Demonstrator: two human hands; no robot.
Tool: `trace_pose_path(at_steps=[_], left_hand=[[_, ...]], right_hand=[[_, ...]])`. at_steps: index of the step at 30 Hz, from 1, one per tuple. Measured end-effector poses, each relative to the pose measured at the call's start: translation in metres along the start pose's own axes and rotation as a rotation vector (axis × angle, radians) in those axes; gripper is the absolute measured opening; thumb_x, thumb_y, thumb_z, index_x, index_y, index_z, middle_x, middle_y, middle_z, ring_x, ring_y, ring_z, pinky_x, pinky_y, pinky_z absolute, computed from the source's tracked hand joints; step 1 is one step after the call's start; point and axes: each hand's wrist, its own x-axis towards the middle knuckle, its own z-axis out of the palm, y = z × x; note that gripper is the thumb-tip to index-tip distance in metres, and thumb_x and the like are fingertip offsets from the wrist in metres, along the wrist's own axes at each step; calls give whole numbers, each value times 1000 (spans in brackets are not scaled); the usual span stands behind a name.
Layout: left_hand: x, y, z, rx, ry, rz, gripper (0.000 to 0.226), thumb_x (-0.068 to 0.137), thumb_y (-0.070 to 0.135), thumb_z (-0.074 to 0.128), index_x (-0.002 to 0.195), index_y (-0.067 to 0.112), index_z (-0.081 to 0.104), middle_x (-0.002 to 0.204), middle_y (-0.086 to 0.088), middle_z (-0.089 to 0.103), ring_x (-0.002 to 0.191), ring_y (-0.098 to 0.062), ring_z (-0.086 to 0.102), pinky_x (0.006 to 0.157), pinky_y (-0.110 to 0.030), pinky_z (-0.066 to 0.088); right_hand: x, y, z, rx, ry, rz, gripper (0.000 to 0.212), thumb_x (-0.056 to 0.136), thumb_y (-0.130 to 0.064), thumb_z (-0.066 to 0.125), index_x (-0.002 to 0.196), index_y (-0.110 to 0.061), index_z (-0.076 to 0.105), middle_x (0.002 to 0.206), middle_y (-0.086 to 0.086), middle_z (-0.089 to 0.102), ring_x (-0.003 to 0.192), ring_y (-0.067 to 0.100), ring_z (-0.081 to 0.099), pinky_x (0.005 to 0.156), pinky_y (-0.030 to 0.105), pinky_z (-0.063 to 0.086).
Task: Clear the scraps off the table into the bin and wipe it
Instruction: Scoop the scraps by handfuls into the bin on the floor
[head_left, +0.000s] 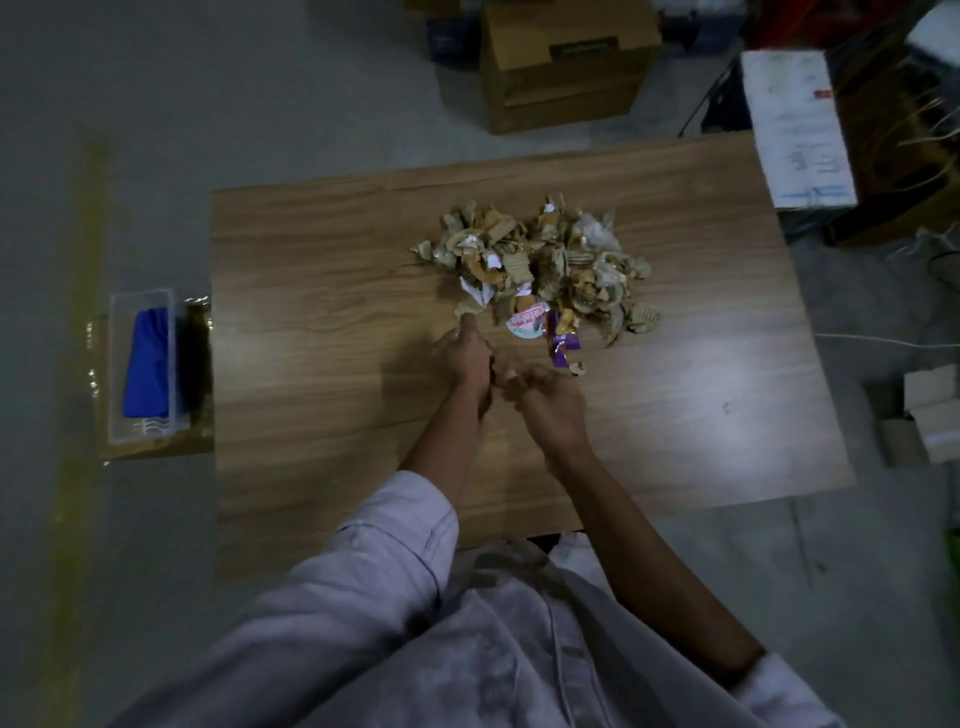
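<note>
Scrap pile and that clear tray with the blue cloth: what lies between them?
Between scrap pile and tray the head view shows bare wooden tabletop, then a shadowed gap at its left edge.

— What's on the counter?
— A heap of scraps: torn brown card, white paper, a round pink lid and a purple wrapper at its near edge.
— Where?
— In the middle, toward the far side. One small bit lies alone beside the wrapper.
— And the cloth?
— Blue, in a clear tray left of the counter.
</note>
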Motion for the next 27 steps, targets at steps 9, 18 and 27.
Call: trace_pose_path(at_steps=[9, 18, 27], left_hand=[[-15, -9, 34, 240, -116, 210, 53, 96, 40, 67, 70, -5, 65, 50, -6, 45, 41, -16, 39, 46, -25, 30], [-5, -6, 76, 228, -77, 97, 46, 93, 46, 68, 58, 18, 73, 50, -3, 55, 40, -14, 45, 44, -24, 34], [-4, -1, 70, 67, -90, -277, 45, 95, 57, 57, 80, 15, 68, 57, 0, 59, 42, -13, 47, 48, -25, 33]], right_hand=[[120, 7, -63, -458, 317, 1, 109, 61, -86, 70, 153, -46, 27, 166, 14, 9, 151, 44, 7, 109, 73, 20], [180, 31, -38, -913, 78, -195, 93, 83, -89, 34, 159, -42, 10, 170, 12, -3, 151, 52, -1, 115, 72, 7], [167, 41, -40, -773, 194, -477, 50, 101, -51, 39, 128, -13, 56, 126, 18, 56, 111, 36, 55, 81, 46, 54]])
